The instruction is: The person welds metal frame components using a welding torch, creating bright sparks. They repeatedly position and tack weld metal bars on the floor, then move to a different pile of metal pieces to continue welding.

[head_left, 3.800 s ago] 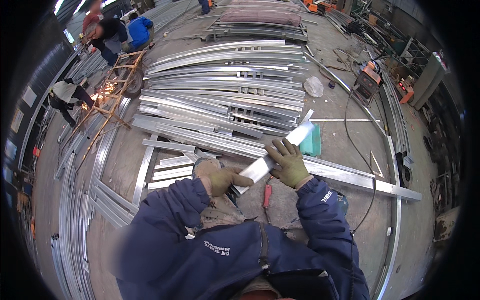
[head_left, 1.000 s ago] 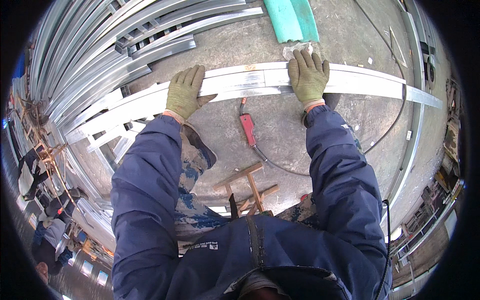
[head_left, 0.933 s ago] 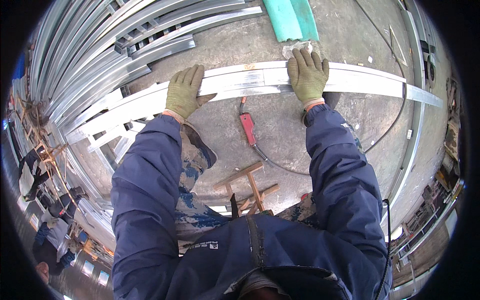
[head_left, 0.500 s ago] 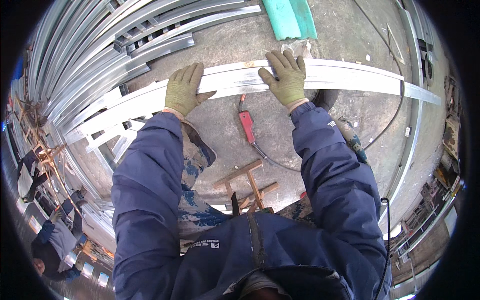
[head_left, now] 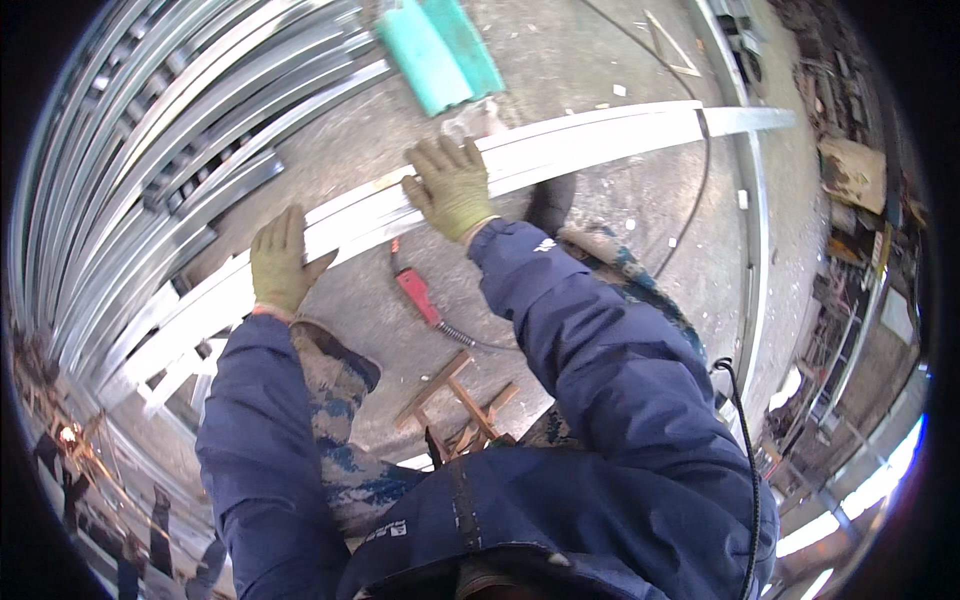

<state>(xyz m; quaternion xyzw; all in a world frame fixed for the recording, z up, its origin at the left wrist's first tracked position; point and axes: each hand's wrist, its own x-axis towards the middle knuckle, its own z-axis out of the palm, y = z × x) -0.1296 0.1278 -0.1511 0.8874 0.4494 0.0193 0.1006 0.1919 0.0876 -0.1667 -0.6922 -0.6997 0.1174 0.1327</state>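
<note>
A long, pale metal profile stretches across in front of me, slanting from near left to far right. My left hand, in an olive-green glove, lies over its left stretch, fingers together and thumb held out. Farther right, my right hand, gloved alike, rests on the same profile with its fingers spread. Neither hand is wrapped round it. Between my arms, a red-handled welding torch with a coiled cable sleeve lies on the concrete floor.
Many long metal profiles are stacked at far left. A teal sheet lies beyond the profile. A dark cable crosses its right part. A small wooden frame stands near my legs. Sparks glow at lower left.
The view has turned, so the profile, torch and teal sheet appear farther left and more slanted. Both hands stay on the profile with little change in their fingers.
</note>
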